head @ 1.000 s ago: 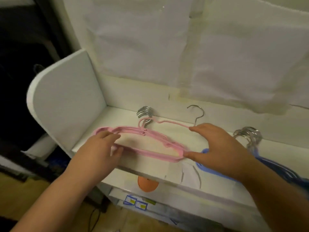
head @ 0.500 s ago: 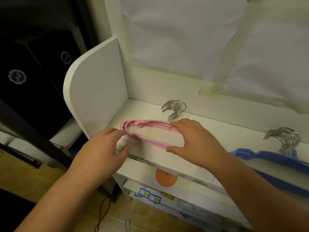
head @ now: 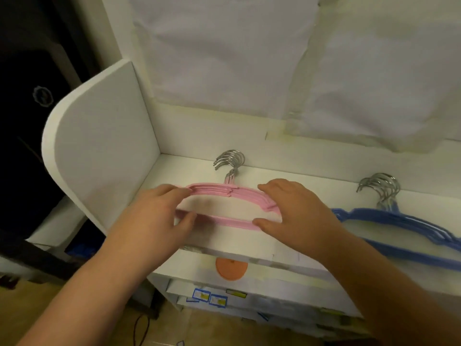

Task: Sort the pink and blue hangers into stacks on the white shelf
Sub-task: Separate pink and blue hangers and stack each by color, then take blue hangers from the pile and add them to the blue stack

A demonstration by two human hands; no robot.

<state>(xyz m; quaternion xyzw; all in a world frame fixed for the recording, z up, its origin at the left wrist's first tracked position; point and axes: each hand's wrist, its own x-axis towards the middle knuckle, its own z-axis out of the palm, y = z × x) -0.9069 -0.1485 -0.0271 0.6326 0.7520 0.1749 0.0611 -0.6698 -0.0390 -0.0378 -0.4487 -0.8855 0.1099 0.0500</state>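
The left hand [head: 159, 216] and right hand [head: 296, 211] pinch opposite ends of the pink hanger stack [head: 224, 206] on the white shelf [head: 311, 186]; uneven squeezing could splay it; the blue hanger stack [head: 399, 228] lies well apart.

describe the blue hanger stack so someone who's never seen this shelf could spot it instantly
Start at the white shelf under the paper-covered wall. Along its top surface, look to the right end, past the right hand. The blue hanger stack lies flat there with its metal hooks bunched toward the wall; it is untouched, while the pink hanger stack sits between both hands.
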